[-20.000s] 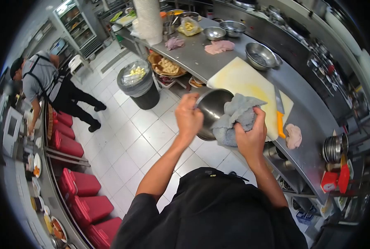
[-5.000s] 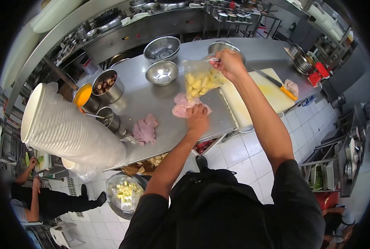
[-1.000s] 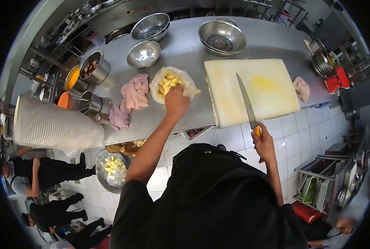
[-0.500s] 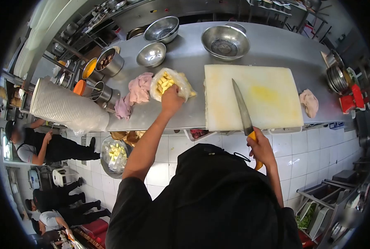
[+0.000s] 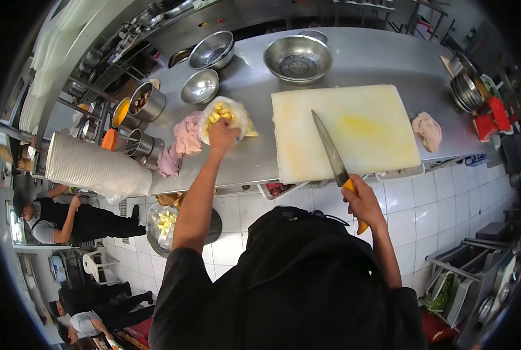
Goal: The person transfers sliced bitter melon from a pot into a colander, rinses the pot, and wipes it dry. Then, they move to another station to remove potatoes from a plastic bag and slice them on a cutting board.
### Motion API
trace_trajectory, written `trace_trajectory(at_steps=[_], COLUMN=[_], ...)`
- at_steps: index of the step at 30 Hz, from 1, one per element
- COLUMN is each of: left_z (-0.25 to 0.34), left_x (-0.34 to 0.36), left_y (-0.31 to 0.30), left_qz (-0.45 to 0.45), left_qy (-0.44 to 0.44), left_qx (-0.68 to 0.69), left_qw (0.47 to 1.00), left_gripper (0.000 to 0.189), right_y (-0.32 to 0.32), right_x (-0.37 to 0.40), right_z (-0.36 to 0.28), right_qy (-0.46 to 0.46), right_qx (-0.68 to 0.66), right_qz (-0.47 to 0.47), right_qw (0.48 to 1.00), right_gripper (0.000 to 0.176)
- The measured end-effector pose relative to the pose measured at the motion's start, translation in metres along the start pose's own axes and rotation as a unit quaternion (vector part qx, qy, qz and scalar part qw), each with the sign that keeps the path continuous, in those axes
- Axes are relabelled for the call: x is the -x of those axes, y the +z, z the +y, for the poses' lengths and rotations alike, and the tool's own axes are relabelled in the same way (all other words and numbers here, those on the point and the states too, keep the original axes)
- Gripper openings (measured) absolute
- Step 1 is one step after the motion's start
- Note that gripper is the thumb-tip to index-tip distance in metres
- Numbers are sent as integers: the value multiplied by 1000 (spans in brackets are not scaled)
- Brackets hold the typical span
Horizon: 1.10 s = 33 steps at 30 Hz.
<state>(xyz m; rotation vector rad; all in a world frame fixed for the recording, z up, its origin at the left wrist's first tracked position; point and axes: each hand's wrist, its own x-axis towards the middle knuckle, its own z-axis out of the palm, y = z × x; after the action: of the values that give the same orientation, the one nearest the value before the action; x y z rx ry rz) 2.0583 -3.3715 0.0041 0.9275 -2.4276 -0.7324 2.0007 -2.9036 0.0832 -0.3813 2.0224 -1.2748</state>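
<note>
My left hand (image 5: 224, 135) is at the near side of an open clear plastic bag (image 5: 244, 121) filled with yellow cut chunks (image 5: 222, 109). Its fingers are curled and partly hidden, so what they hold cannot be made out. In my right hand (image 5: 362, 199) is a long kitchen knife (image 5: 329, 149), gripped by its yellow handle. The blade points away from me and lies over a thick white cutting board (image 5: 295, 125) that has a yellow stain. Pink cloths (image 5: 187, 133) lie just left of the bag.
Metal bowls (image 5: 298, 58) stand along the back of the steel table (image 5: 243, 166). Stacked white containers (image 5: 91, 163) and metal pots (image 5: 147, 102) occupy the left end. A pale cloth (image 5: 427, 131) lies right of the board. Below is a bin (image 5: 212, 227); other people (image 5: 85, 216) stand at left.
The camera view has shifted, so the table and its things appear slightly further left. My left hand has drawn back a little at the bag's near edge. My right hand still holds the knife.
</note>
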Motion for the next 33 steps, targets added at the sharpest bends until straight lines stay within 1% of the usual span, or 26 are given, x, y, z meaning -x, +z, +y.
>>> trace_trajectory(at_steps=[3,4,7,10,11,13,16,19,21,22,25,26,29,32,33], left_z=[14,13,14,4,0,-2,14,17,-4,-3,5,8,16,11,5], left_x=[-6,-6,3,10,13,15,11,-3,0,2,8,13,26,31,28], left_y=[-29,-31,-31,-24,-24,-23,-34,-41,-26,-26,-28,-27,-22,-36,-39], left_qz=[18,5,-5,-32,-59,-105,-147,-180,-187,-188,-216,-195,-131,-126,-135], left_qy=[-36,-29,-34,-37,-56,-91,-157,-283,-178,-124,-34,-3,19,-36,-94], left_qx=[-27,-49,-39,60,134,279,287,310,238,200,25,-7,-69,113,215], left_qw=[999,998,999,997,988,950,933,890,936,954,975,981,989,985,963], left_gripper=[36,39,39,34,32,27,22,26,29,30,36,40,42,36,32], right_y=[8,10,19,26,27,32,37,40,42,43,46,47,49,50,50], right_x=[7,8,10,10,13,15,13,9,8,8,7,7,7,6,6], right_z=[-3,-4,1,9,6,3,1,-1,-2,-3,-2,-2,-5,-4,-3], right_qy=[-4,1,11,23,35,57,73,70,72,70,69,70,73,73,72], right_qx=[-17,-20,-34,-37,-38,-40,-42,-36,-27,-29,-36,-39,-42,-46,-48], right_qz=[26,13,-8,-7,-3,5,19,24,25,27,34,36,40,43,43], right_qw=[1000,1000,999,999,999,998,996,997,997,997,996,996,996,995,995], right_gripper=[41,39,35,31,30,28,27,25,23,23,21,20,20,20,20])
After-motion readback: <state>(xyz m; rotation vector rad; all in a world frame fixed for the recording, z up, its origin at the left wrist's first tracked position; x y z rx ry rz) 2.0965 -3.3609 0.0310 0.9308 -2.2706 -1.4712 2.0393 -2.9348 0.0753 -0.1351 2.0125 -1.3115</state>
